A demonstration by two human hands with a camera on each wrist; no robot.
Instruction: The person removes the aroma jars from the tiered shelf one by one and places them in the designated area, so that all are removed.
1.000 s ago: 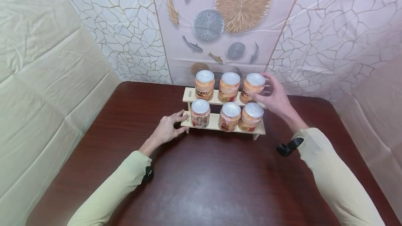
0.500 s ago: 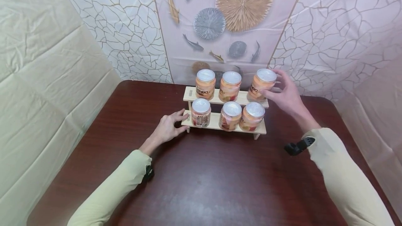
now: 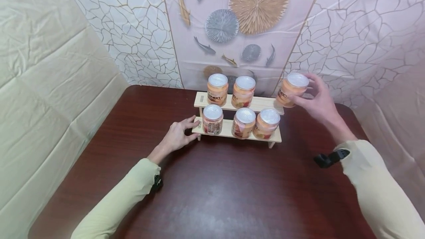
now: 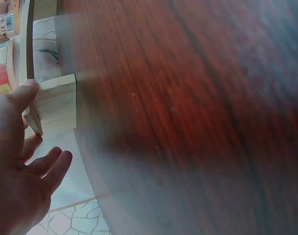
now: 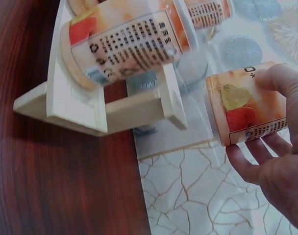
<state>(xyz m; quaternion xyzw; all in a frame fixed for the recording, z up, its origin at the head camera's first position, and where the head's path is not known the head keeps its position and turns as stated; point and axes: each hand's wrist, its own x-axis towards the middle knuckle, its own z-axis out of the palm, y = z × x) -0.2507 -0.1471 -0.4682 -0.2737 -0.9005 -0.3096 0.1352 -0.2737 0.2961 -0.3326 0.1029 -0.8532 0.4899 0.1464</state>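
My right hand (image 3: 320, 100) grips a jar (image 3: 290, 90) with a silver lid and an orange label, thumb on the near side. In the right wrist view, this jar (image 5: 247, 103) is off the rack, in the air past the end of its upper tier. At the left end of the two-tier wooden rack (image 3: 224, 127), my left hand (image 3: 177, 135) pinches the lower board (image 4: 34, 120) between thumb and fingers. Two similar jars, one (image 3: 217, 90) at the left and one (image 3: 243, 92) in the middle, stand on the upper tier.
On the lower tier stand three more jars: one at left (image 3: 212, 120), one in the middle (image 3: 243, 123) and one at right (image 3: 266, 124). The dark wooden table (image 3: 219, 191) carries the rack. A patterned cloth wall (image 3: 206, 62) rises close behind it.
My right hand has carried the jar from the right part of the upper tier rightward, past the board's end. The left hand stays on the rack.
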